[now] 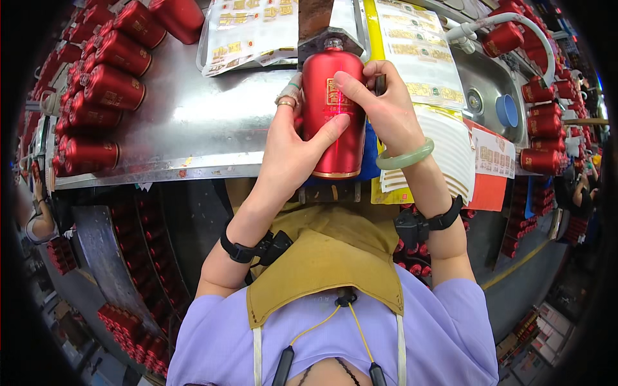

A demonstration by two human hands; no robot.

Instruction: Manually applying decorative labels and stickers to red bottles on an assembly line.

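Observation:
A glossy red bottle (334,151) with a gold-framed label lies in front of me, its clear neck up against a dark metal piece of the bench. My left hand (293,145) grips its left side, thumb across the front below the label; one finger has a whitish wrap. On the other side my right hand (389,106) is closed on the bottle's upper right, thumb pressed on the label. A small dark piece (380,84) shows at its fingers; I cannot make out what it is.
Red bottles (114,87) lie stacked at the left of the metal bench (212,119). Gold label sheets (248,32) lie at the back, more sheets (421,58) at the right. Beyond them is a sink (473,77) with a blue cup (506,110) and a curved pale hose (537,35).

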